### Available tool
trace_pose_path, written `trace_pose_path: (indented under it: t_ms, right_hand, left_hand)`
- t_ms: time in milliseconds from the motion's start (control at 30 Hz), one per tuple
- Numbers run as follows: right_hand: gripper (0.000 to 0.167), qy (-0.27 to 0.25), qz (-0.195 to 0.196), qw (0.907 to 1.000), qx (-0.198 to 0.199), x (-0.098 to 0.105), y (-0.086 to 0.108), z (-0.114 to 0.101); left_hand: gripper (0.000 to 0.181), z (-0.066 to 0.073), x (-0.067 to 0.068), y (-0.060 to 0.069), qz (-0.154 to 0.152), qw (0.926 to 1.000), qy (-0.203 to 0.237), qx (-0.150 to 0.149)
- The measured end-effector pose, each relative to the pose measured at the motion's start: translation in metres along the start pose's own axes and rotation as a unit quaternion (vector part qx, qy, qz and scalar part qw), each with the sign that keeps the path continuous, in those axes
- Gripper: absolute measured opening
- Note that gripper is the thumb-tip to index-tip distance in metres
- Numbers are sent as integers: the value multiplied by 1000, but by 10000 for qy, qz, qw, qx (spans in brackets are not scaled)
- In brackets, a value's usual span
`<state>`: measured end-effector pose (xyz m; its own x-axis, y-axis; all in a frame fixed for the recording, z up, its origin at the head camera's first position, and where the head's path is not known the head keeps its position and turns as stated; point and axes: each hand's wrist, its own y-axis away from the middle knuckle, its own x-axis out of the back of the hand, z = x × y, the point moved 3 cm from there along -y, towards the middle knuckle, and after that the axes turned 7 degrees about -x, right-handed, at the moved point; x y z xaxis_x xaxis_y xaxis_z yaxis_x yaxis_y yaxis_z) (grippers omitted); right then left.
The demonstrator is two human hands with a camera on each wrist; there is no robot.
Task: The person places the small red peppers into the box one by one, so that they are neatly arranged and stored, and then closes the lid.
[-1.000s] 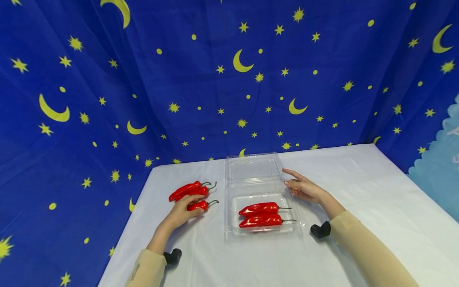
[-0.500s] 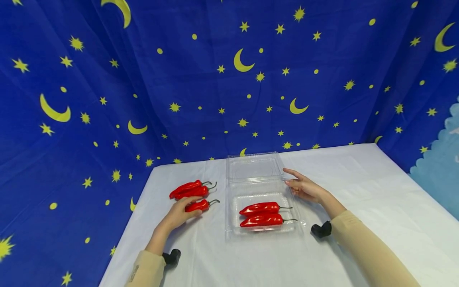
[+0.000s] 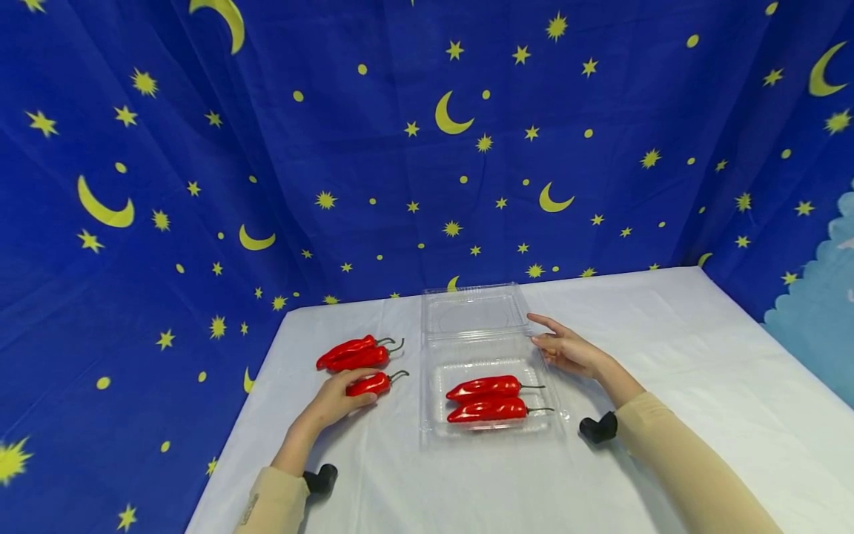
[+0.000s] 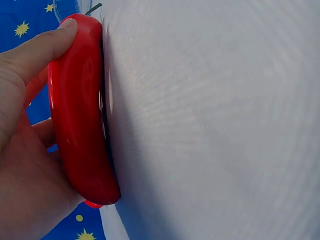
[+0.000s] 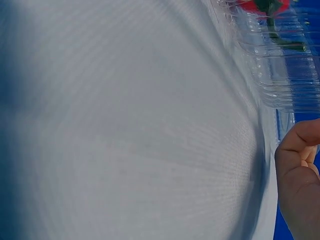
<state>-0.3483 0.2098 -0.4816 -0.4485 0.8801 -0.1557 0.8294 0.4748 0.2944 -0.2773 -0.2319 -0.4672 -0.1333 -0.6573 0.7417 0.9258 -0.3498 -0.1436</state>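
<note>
In the head view, two boxed peppers (image 3: 490,410) lie in the clear box (image 3: 425,404), lid (image 3: 475,313) open behind; three are outside, so the filling looks under half done. The left hand (image 3: 336,398) pinches the held pepper (image 3: 371,384), with two loose peppers (image 3: 362,359) beyond. The right hand (image 3: 570,352), index finger extended, is at the box's right edge; contact is unclear. Hardly anything differs from half a second ago. The left wrist view shows the thumb pressing the held pepper, close against the table (image 4: 215,120). In the right wrist view, the partly visible fingers are bent, near the box.
</note>
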Motion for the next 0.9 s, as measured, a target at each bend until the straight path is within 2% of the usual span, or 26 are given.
trace_pose_path:
  t_ms: [300,433,533,767,900]
  right_hand:
    - [68,69,3,10000,35,0,0,0]
    - [68,61,-1,10000,38,0,0,0]
    - [67,39,-8,10000,34,0,-1,0]
    - [66,39,-43,9999,94,0,0,-1]
    - [67,7,-37,10000,77,0,0,0]
  left_hand:
    - [47,3,3,-2,-15,9999,168,34]
    - [50,8,8,-7,92,9993,323,-162]
    - [52,15,14,-12,141,9987,406,-273]
    - [53,37,29,-26,258,9976,626,-115]
    - [53,54,38,-35,281,9964,741,-309]
